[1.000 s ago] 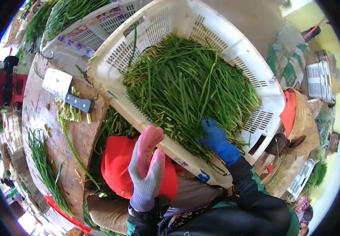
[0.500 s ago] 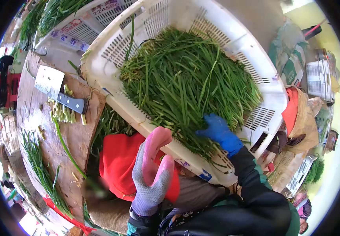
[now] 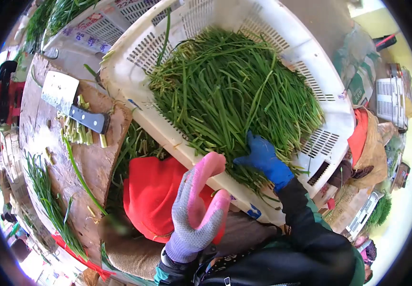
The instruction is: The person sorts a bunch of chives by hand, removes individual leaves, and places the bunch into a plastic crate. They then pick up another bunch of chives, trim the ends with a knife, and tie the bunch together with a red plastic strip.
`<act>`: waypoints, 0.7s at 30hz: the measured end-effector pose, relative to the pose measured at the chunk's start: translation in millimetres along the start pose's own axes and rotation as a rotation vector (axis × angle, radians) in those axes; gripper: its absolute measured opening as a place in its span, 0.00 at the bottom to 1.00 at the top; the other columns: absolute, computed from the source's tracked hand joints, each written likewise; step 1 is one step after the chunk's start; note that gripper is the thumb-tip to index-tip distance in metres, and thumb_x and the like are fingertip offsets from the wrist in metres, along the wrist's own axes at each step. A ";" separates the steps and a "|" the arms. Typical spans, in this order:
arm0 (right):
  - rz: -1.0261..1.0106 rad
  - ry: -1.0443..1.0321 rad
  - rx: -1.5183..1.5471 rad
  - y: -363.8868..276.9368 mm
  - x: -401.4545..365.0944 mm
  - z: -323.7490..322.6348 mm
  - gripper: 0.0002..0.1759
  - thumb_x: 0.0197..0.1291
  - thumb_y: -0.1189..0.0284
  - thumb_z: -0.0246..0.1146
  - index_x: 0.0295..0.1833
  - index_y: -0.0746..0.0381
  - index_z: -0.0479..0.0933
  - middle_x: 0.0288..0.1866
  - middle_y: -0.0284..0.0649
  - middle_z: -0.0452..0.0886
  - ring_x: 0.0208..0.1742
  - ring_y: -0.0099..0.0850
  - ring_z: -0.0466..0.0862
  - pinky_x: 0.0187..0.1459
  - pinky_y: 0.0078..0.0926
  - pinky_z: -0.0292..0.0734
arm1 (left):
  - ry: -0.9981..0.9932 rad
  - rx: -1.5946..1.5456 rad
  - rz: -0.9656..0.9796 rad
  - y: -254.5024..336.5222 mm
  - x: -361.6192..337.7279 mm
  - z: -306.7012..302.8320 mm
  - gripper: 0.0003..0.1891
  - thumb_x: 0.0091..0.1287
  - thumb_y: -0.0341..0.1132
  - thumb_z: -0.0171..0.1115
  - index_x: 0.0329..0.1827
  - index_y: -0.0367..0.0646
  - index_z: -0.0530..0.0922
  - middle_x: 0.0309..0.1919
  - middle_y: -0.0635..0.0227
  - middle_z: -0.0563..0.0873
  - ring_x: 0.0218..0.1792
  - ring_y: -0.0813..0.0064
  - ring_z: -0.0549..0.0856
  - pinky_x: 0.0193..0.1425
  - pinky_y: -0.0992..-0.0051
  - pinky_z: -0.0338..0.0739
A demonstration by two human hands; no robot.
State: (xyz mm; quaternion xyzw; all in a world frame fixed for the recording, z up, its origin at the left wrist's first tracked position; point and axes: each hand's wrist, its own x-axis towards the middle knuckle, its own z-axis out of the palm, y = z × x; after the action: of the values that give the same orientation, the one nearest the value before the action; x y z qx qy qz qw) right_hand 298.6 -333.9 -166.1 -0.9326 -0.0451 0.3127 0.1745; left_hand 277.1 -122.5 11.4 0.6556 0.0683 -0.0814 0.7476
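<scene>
My left hand [image 3: 198, 212], in a grey glove with pink fingers, is raised beside the near rim of a white plastic crate [image 3: 156, 125]. Its thumb and fingers curve apart, with nothing between them. A heap of long green chives [image 3: 234, 90] lies inside the crate. Over the near right part of that heap, my right hand [image 3: 265, 162] in a blue glove touches the chives. Its thumb and a finger show spread apart; the other fingertips are partly hidden among the leaves.
At left, a cleaver [image 3: 79, 105] lies on a wooden board [image 3: 89, 164] over cut stalk ends [image 3: 81, 132]. A bunch of chives [image 3: 55, 205] lies along the board's near side. Red cloth [image 3: 147, 195] is below the crate. Another crate [image 3: 98, 33] stands behind.
My left hand has moved slightly right along the crate's near rim. The right hand stays on the chives with little change. The whole view has shifted a little.
</scene>
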 end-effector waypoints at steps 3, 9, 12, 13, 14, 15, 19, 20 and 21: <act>0.038 0.034 -0.058 -8.8 14.7 7.9 0.51 0.28 0.45 0.73 0.55 0.69 0.69 0.40 0.52 0.77 0.40 0.49 0.79 0.41 0.40 0.75 | 0.000 -0.012 -0.020 -0.3 0.8 -0.7 0.28 0.56 0.22 0.57 0.63 0.27 0.63 0.56 0.52 0.73 0.57 0.63 0.73 0.64 0.69 0.63; 0.063 -0.067 0.012 1.7 23.6 6.3 0.30 0.33 0.52 0.72 0.35 0.65 0.74 0.36 0.51 0.79 0.41 0.47 0.79 0.43 0.41 0.74 | 0.003 0.057 -0.077 -2.4 3.0 -5.8 0.27 0.65 0.31 0.53 0.65 0.29 0.60 0.59 0.52 0.72 0.61 0.63 0.72 0.67 0.65 0.60; 0.046 -0.040 0.038 10.0 20.3 -11.0 0.30 0.33 0.52 0.72 0.36 0.65 0.76 0.36 0.52 0.79 0.40 0.49 0.79 0.42 0.42 0.73 | 0.005 0.125 -0.054 -9.3 4.1 -5.0 0.26 0.65 0.29 0.51 0.65 0.29 0.60 0.59 0.53 0.72 0.60 0.63 0.72 0.66 0.66 0.61; 0.052 0.010 0.063 16.0 20.5 -16.0 0.31 0.34 0.52 0.72 0.37 0.65 0.76 0.36 0.53 0.79 0.40 0.50 0.79 0.42 0.41 0.74 | -0.001 0.155 -0.049 -10.5 6.3 -2.7 0.25 0.66 0.28 0.52 0.65 0.28 0.60 0.58 0.53 0.72 0.60 0.64 0.73 0.66 0.67 0.62; 0.058 0.059 0.087 21.1 21.7 -20.4 0.32 0.34 0.51 0.73 0.39 0.65 0.76 0.35 0.53 0.79 0.39 0.50 0.79 0.42 0.40 0.74 | -0.001 0.163 -0.049 -11.1 7.9 0.3 0.25 0.66 0.28 0.52 0.65 0.28 0.60 0.58 0.53 0.72 0.60 0.64 0.73 0.66 0.67 0.62; 0.053 0.060 0.094 27.5 23.0 -27.4 0.32 0.34 0.51 0.73 0.39 0.65 0.76 0.35 0.53 0.79 0.39 0.50 0.79 0.42 0.40 0.74 | 0.000 0.111 -0.123 -10.0 11.2 4.4 0.25 0.66 0.29 0.52 0.65 0.28 0.60 0.58 0.53 0.72 0.59 0.64 0.73 0.65 0.67 0.63; 0.113 0.002 0.308 42.0 26.9 -72.1 0.37 0.34 0.53 0.74 0.45 0.71 0.74 0.41 0.55 0.79 0.43 0.46 0.80 0.46 0.36 0.73 | 0.077 -0.176 -0.361 -16.0 27.2 31.9 0.26 0.67 0.33 0.53 0.66 0.31 0.59 0.59 0.53 0.71 0.60 0.65 0.72 0.65 0.67 0.64; 0.125 0.031 0.409 50.9 28.7 -77.8 0.39 0.34 0.54 0.75 0.47 0.73 0.74 0.43 0.55 0.80 0.44 0.44 0.81 0.47 0.34 0.73 | 0.131 -0.291 -0.466 -21.8 30.4 41.8 0.27 0.67 0.34 0.54 0.66 0.33 0.59 0.59 0.54 0.71 0.61 0.65 0.72 0.65 0.67 0.65; 0.114 0.011 0.450 58.7 31.7 -83.8 0.40 0.35 0.57 0.76 0.49 0.75 0.72 0.45 0.55 0.80 0.46 0.39 0.80 0.49 0.33 0.73 | 0.128 -0.279 -0.561 -40.3 30.7 49.9 0.33 0.66 0.44 0.56 0.69 0.37 0.56 0.65 0.52 0.65 0.67 0.62 0.63 0.69 0.64 0.56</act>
State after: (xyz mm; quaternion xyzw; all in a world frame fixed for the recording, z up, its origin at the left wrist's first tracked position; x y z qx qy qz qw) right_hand 372.7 -407.5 -142.6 -0.8730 0.0793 0.3191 0.3603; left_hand 298.4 -178.1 -27.5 0.5061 0.3037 -0.2327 0.7729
